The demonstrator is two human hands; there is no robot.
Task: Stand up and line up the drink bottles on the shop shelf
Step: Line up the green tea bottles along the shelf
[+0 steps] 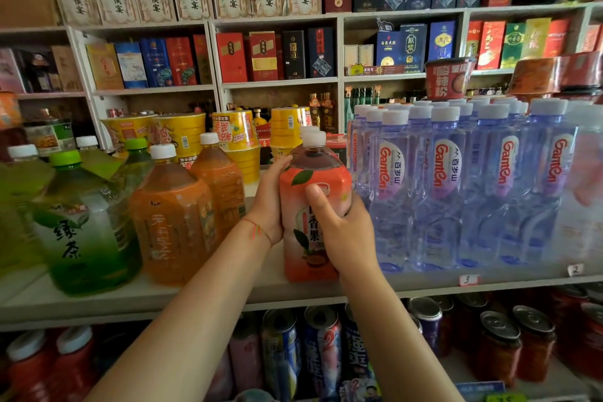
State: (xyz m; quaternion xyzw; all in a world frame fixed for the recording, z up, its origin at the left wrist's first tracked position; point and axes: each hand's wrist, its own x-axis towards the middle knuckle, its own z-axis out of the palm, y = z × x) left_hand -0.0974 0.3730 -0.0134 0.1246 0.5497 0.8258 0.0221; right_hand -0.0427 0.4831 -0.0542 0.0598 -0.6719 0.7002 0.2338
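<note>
A big pink-orange fruit tea bottle [301, 202] with a white cap stands upright at the front of the white shelf [202, 299]. My left hand [269, 202] grips its left side, fingers curled up by the shoulder. My right hand [342, 225] wraps its front and right side, thumb across the label. Another white cap [308, 130] shows just behind it. To the left stand two orange tea bottles [173, 219] [222, 183] and a green tea bottle [85, 232]. A block of clear water bottles [456, 186] fills the shelf to the right.
Yellow instant noodle cups [235, 137] are stacked behind the bottles. Red noodle bowls [448, 77] sit on top of the water bottles. Drink cans [321, 349] and jars [499, 346] fill the shelf below. Boxed liquor [261, 55] lines the back wall shelves.
</note>
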